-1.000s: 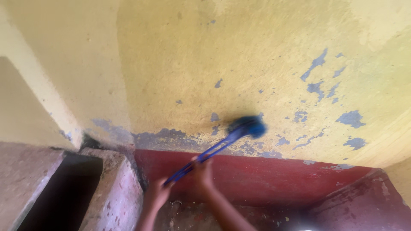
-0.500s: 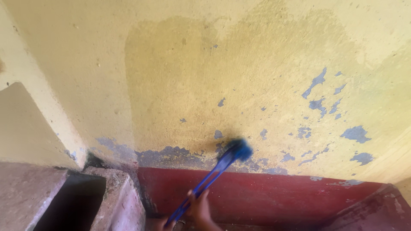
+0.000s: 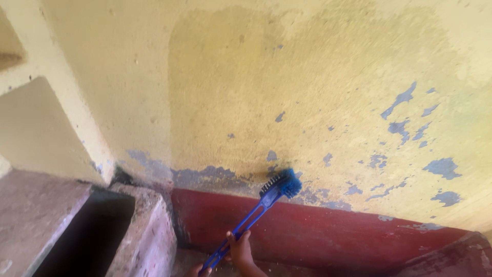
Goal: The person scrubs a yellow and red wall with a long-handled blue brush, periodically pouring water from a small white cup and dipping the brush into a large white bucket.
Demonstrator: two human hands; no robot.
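A blue long-handled scrub brush [image 3: 281, 185] leans up to the right, its bristle head pressed against the yellow wall [image 3: 318, 92] just above the red base band [image 3: 328, 231]. My right hand [image 3: 241, 250] grips the handle about midway, at the bottom edge of the view. Only the fingertips of my left hand [image 3: 197, 270] show, at the handle's lower end. A darker damp patch covers the wall above the brush.
Blue patches of peeled paint [image 3: 443, 166] dot the wall at right and along its base. A concrete trough [image 3: 148, 231] with a dark opening stands at lower left. A slanted yellow ledge [image 3: 46, 128] juts out above it.
The brush head has slid down and slightly left along the wall. Both hands have dropped toward the bottom edge, and the view has tilted up to show more wall.
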